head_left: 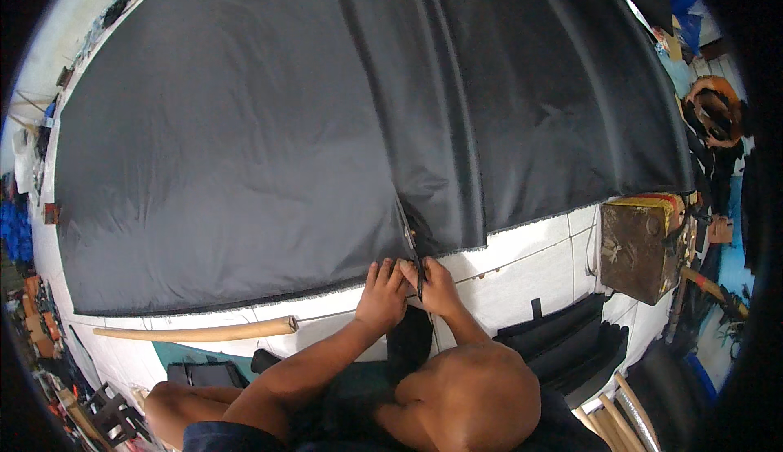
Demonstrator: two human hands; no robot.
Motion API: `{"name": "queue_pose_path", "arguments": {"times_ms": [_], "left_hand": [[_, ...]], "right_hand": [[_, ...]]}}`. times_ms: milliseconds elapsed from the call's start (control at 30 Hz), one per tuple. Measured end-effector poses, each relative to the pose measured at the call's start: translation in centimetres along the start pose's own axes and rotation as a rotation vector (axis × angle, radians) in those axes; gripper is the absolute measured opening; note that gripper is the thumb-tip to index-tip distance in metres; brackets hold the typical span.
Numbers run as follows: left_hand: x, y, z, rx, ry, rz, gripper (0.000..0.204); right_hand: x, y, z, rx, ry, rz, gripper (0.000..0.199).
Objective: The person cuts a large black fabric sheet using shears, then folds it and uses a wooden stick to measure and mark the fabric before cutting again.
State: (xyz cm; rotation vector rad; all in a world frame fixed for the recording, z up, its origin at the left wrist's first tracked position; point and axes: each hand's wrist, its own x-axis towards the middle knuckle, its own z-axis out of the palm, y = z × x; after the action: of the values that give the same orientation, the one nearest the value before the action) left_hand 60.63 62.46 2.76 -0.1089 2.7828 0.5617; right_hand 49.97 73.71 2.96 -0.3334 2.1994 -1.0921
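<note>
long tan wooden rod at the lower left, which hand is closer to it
Left: the left hand is beyond the right end of the long tan wooden rod; the right hand is farther right, holding the black-handled metal scissors.

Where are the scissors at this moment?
In the head view, the scissors are slightly right of and below centre, in the right hand, with their blades at the black fabric.

And there's a pale wooden stick [196, 328] lying on the white tiled floor [530, 246], low on the left! Over right sits a scuffed brown box [640, 248], red and yellow up top; beyond it, a round orange-brown object [700, 131]. Far left, a bright blue heap [15, 232]!
</note>
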Motion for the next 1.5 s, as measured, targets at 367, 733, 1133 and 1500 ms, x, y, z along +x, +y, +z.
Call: {"name": "queue_pose_path", "arguments": {"times_ms": [367, 733, 1133, 1500], "left_hand": [[0.0, 0.1, -0.3, 0.053, 0.049, 0.002, 0.057], [0.2, 0.5, -0.7, 0.091, -0.091, -0.010, 0.071], [3.0, 2.4, -4.7, 0.031, -0.238, -0.093, 0.078], [2.7, 2.3, -2.8, 0.092, -0.188, -0.073, 0.074]], "right_hand": [[2.9, -0.4, 0.9, 0.035, -0.006, -0.021, 0.056], [9.1, -5.0, 1.9, 0.058, 0.068, -0.041, 0.057], [9.4, -6.9, -0.5, 0.233, -0.209, 0.260, 0.059], [15.1, -6.8, 3.0, 0.193, -0.007, 0.037, 0.062]]}}
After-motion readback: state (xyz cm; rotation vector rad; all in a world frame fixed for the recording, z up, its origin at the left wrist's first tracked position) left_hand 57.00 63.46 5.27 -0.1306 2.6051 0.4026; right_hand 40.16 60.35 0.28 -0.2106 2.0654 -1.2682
